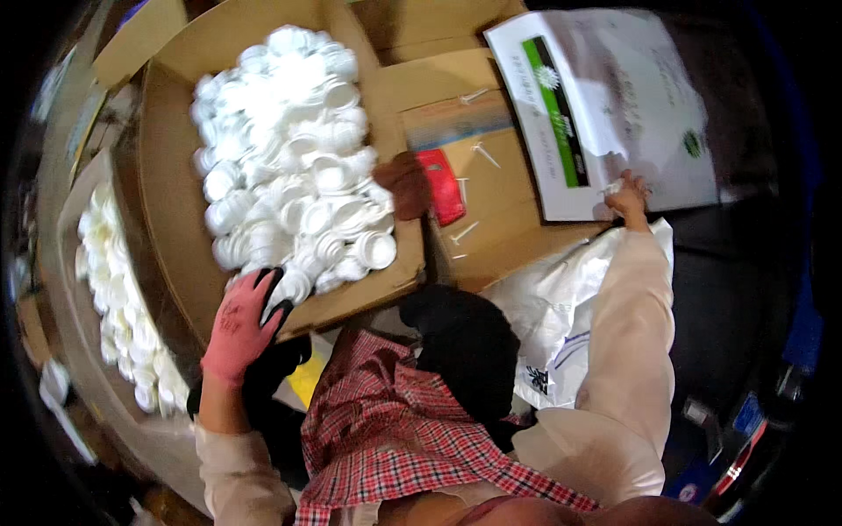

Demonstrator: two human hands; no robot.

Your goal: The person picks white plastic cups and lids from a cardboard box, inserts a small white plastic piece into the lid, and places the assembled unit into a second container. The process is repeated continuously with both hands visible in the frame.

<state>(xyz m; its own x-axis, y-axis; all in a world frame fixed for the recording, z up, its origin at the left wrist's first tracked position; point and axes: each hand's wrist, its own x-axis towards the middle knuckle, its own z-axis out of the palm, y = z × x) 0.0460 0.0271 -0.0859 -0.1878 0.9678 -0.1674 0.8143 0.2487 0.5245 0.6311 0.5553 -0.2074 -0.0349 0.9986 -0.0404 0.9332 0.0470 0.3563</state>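
A red-and-white checked cloth (395, 438) lay nearest the camera, bunched over the person's front, with a black bundle (465, 351) resting on top of it. To the right of the bundle sat a white plastic bag (548, 320), partly under the cream sleeve of the outstretched right arm.

The left hand (239, 326), in a pink glove with dark fingertips, was laid over the near edge of an open cardboard box (175, 202), its fingers spread and touching the nearest of the white plastic caps (289, 167) heaped inside (the pile filled most of the box). It held nothing that could be seen.

Farther left, a second batch of pale caps (118, 298) lay in a long tray-like container beside the box.

Just beyond the box's right wall, a red flat packet (445, 186) rested on flattened cardboard flaps (491, 193) scattered with a few small white sticks.

Farthest out, the bare right hand (628, 195) reached to the lower edge of a large white printed sheet (614, 105) with a green stripe; the fingers appeared drawn together at the paper's edge, though whether they pinched it could not be told.
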